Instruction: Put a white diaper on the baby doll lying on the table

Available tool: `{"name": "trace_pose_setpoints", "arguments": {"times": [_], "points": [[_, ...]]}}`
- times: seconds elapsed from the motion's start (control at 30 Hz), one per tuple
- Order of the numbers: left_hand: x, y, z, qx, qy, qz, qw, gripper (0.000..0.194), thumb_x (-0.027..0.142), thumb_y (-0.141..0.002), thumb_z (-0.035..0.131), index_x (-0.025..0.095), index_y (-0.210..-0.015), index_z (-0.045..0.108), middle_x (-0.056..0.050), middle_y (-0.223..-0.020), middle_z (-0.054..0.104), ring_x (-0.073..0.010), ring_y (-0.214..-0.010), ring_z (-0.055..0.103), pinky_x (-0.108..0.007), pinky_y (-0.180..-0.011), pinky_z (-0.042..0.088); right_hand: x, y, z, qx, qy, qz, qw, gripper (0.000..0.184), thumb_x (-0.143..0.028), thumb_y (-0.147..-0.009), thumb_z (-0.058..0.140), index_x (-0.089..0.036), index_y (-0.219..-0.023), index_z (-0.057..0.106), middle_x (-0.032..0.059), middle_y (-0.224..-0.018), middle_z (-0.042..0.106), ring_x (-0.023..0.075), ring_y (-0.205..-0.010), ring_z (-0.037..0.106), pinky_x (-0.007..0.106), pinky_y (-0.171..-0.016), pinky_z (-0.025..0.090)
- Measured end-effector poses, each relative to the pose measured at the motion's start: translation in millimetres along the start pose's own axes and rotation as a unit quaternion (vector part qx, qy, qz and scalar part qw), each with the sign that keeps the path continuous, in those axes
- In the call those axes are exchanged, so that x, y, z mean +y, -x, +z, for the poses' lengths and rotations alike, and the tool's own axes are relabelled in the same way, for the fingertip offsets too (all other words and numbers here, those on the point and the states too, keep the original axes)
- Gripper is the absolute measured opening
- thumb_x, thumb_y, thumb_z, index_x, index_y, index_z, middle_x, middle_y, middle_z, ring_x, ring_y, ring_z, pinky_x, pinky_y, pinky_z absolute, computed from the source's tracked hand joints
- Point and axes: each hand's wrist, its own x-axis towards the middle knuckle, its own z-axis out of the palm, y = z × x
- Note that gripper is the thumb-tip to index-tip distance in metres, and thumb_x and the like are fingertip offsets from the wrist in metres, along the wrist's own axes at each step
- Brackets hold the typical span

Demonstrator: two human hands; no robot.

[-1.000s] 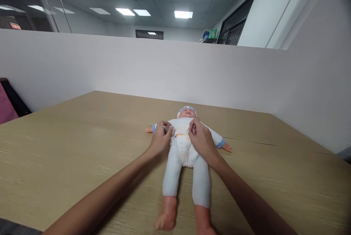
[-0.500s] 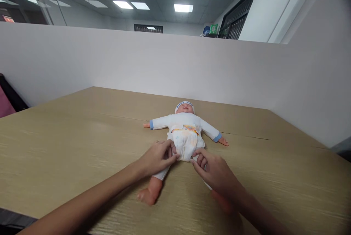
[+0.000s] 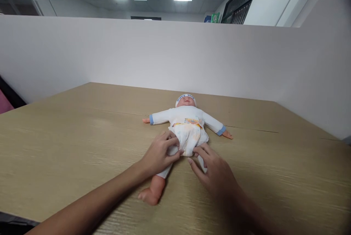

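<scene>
A baby doll (image 3: 187, 111) in a white top with blue cuffs lies on its back, arms spread, feet towards me. A white diaper (image 3: 189, 134) with an orange and yellow waistband print is on its hips, over white leggings. My left hand (image 3: 161, 152) is curled at the diaper's left leg edge, its fingertips pinching the material there. At the right leg edge, my right hand (image 3: 214, 167) touches the diaper with its fingers, thumb apart from them. The doll's left-side foot (image 3: 152, 191) shows; my right hand and forearm hide the other.
The doll lies on a wide wooden table (image 3: 82, 132) with a seam across it. A white partition (image 3: 137, 52) rises behind, and a white wall (image 3: 315, 81) stands on the right. Something pink and black (image 3: 8, 98) is at the far left edge.
My right thumb has parted from the fingers. My left hand has shifted slightly up and right along the diaper edge. The diaper front looks more wrinkled, and the view has tilted slightly down.
</scene>
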Motion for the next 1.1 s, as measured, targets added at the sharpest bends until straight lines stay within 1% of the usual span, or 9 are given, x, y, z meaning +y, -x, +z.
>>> {"name": "trace_pose_setpoints", "arguments": {"times": [0.1,0.27,0.37,0.5,0.6,0.7,0.8,0.93,1.1], "points": [[-0.1,1.3,-0.4,0.018,0.014,0.018,1.000,0.009,0.030,-0.098,0.071,0.022,-0.096,0.069,-0.008,-0.122,0.066,-0.0270,-0.115,0.060,-0.040,-0.101,0.045,-3.1,1.8,-1.1,0.004,-0.014,-0.003,1.000,0.016,-0.033,-0.105,0.060,-0.026,-0.118,0.065,0.0051,-0.122,0.066,0.0249,-0.106,0.067,0.037,-0.085,0.050],[-0.3,3.3,0.8,0.006,0.013,0.005,1.000,0.010,0.030,-0.099,0.070,0.022,-0.095,0.067,-0.005,-0.126,0.069,-0.0261,-0.109,0.057,-0.041,-0.098,0.043,-3.8,4.0,-1.4,0.002,-0.038,-0.013,0.999,0.023,-0.032,-0.102,0.064,-0.026,-0.124,0.063,0.0059,-0.135,0.065,0.0280,-0.119,0.064,0.043,-0.099,0.052],[-2.3,1.1,1.8,-0.007,0.023,0.002,1.000,0.011,0.028,-0.098,0.070,0.021,-0.092,0.064,-0.003,-0.113,0.071,-0.0244,-0.100,0.056,-0.039,-0.093,0.041,-3.4,3.9,0.5,0.008,-0.047,-0.013,0.999,0.025,-0.033,-0.101,0.065,-0.024,-0.124,0.063,0.0075,-0.133,0.067,0.0294,-0.120,0.063,0.045,-0.100,0.052],[-3.6,-3.9,1.5,-0.027,0.043,0.006,0.999,0.014,0.023,-0.095,0.068,0.021,-0.086,0.057,0.001,-0.092,0.065,-0.0209,-0.089,0.053,-0.038,-0.089,0.037,-4.9,3.3,3.4,0.020,-0.052,-0.008,0.998,0.022,-0.034,-0.101,0.064,-0.023,-0.120,0.063,0.0078,-0.129,0.068,0.0303,-0.117,0.063,0.047,-0.099,0.053],[-1.1,-5.2,-0.3,-0.028,0.051,0.005,0.998,0.016,0.023,-0.094,0.067,0.021,-0.085,0.055,0.001,-0.089,0.063,-0.0208,-0.088,0.051,-0.038,-0.088,0.037,-6.2,3.7,4.8,0.028,-0.052,0.001,0.998,0.019,-0.035,-0.102,0.062,-0.024,-0.118,0.063,0.0063,-0.129,0.068,0.0299,-0.118,0.063,0.047,-0.100,0.053],[2.7,-3.8,-2.4,-0.029,0.051,0.006,0.998,0.014,0.024,-0.096,0.064,0.021,-0.085,0.056,0.000,-0.091,0.064,-0.0218,-0.090,0.049,-0.038,-0.089,0.037,-5.9,5.1,5.6,0.037,-0.050,0.009,0.998,0.021,-0.037,-0.103,0.060,-0.025,-0.121,0.063,0.0058,-0.139,0.065,0.0301,-0.124,0.061,0.047,-0.103,0.052],[4.3,-2.2,-3.2,-0.027,0.050,-0.003,0.998,0.012,0.026,-0.097,0.063,0.021,-0.088,0.058,0.000,-0.091,0.065,-0.0227,-0.091,0.048,-0.038,-0.090,0.037,-4.0,6.3,5.4,0.028,-0.063,0.009,0.998,0.022,-0.038,-0.105,0.058,-0.025,-0.122,0.063,0.0057,-0.142,0.064,0.0296,-0.127,0.060,0.046,-0.107,0.051],[1.6,-2.1,-1.4,-0.031,0.057,-0.023,0.998,0.014,0.030,-0.096,0.064,0.021,-0.087,0.058,-0.001,-0.087,0.062,-0.0240,-0.093,0.048,-0.039,-0.088,0.038,-2.6,4.4,3.3,0.021,-0.074,0.002,0.997,0.024,-0.039,-0.104,0.058,-0.023,-0.122,0.062,0.0074,-0.133,0.068,0.0289,-0.122,0.062,0.044,-0.104,0.050],[-3.9,-2.6,1.6,-0.030,0.069,-0.048,0.996,0.018,0.036,-0.094,0.068,0.021,-0.088,0.059,-0.001,-0.086,0.058,-0.0246,-0.095,0.050,-0.038,-0.087,0.040,-4.5,-3.3,-1.8,-0.007,-0.070,0.038,0.997,0.026,-0.045,-0.101,0.059,-0.021,-0.108,0.063,0.0073,-0.099,0.068,0.0267,-0.093,0.063,0.037,-0.082,0.048]]}}
